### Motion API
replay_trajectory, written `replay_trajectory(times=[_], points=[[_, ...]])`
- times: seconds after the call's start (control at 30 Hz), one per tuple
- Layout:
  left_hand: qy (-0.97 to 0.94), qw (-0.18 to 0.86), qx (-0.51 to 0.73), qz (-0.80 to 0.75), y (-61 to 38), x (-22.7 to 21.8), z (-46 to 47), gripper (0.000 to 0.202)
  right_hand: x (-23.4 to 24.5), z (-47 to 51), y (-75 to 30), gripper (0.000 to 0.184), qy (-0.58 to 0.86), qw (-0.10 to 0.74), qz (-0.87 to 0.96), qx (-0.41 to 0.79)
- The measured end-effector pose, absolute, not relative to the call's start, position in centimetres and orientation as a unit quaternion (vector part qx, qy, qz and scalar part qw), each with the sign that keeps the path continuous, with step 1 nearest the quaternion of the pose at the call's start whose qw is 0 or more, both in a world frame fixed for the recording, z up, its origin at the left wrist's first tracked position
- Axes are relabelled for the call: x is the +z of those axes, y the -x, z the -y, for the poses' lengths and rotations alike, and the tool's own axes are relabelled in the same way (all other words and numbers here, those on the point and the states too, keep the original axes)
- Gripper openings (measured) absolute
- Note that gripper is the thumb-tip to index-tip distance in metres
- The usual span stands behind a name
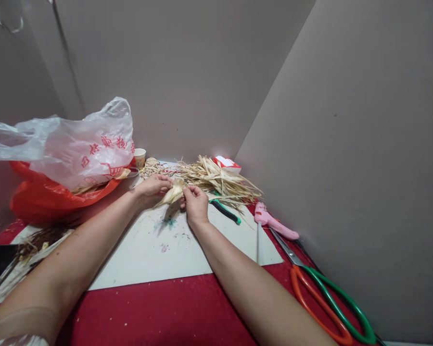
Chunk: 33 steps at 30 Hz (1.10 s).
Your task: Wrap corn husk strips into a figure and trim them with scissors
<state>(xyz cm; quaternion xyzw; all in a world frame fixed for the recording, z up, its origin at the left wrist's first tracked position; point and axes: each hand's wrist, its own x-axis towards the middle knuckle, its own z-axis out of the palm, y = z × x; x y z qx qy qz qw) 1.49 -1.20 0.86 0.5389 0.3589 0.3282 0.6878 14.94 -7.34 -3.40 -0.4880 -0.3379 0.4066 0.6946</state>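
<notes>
Between my two hands, above the white board, is a pale yellow piece of dried husk, wide at the top and narrowing toward the lower left. My left hand pinches its upper left side with the fingertips. On the other side my right hand grips the husk's right edge between thumb and fingers. A pile of dried straw-coloured strips lies just behind my right hand. Pliers with black and green handles rest on the board by my right wrist.
White and red plastic bags bulge at the left, near a paper cup. To the right lie a pink glue gun and large scissors with orange and green handles. A red cloth covers the table; grey walls enclose it.
</notes>
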Motion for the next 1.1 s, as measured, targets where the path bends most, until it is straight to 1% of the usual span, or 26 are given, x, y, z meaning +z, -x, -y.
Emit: replay_trajectory(times=[0.1, 0.3, 0.37, 0.53, 0.7, 0.77, 0.93, 1.1], points=[[-0.535, 0.695, 0.333, -0.346, -1.5, 0.8, 1.4, 0.017, -3.4, 7.2, -14.9, 0.027, 0.496, 0.693, 0.334, 0.403], [-0.552, 0.736, 0.214, -0.329, -1.1, 1.0, 2.0, 0.038, -3.8, 7.1, -15.1, 0.029, 0.501, 0.712, 0.324, 0.369], [-0.557, 0.732, 0.199, -0.337, -1.0, 0.8, 2.1, 0.042, -3.8, 7.1, -15.1, 0.028, 0.506, 0.709, 0.327, 0.366], [-0.554, 0.717, 0.256, -0.336, -1.0, 0.5, 1.9, 0.032, -3.6, 7.3, -14.9, 0.032, 0.497, 0.706, 0.328, 0.383], [-0.565, 0.666, 0.325, -0.363, -1.1, 0.0, 1.4, 0.024, -3.2, 8.1, -14.0, 0.041, 0.505, 0.654, 0.363, 0.431], [-0.565, 0.650, 0.348, -0.370, -1.1, -0.3, 1.3, 0.023, -3.1, 8.4, -13.6, 0.040, 0.511, 0.637, 0.379, 0.436], [-0.571, 0.619, 0.381, -0.382, -1.0, -0.6, 1.6, 0.021, -3.1, 9.2, -13.0, 0.030, 0.522, 0.613, 0.391, 0.445], [-0.555, 0.650, 0.380, -0.353, -1.1, -0.6, 2.0, 0.023, -3.7, 9.4, -13.4, 0.026, 0.510, 0.605, 0.382, 0.477]])
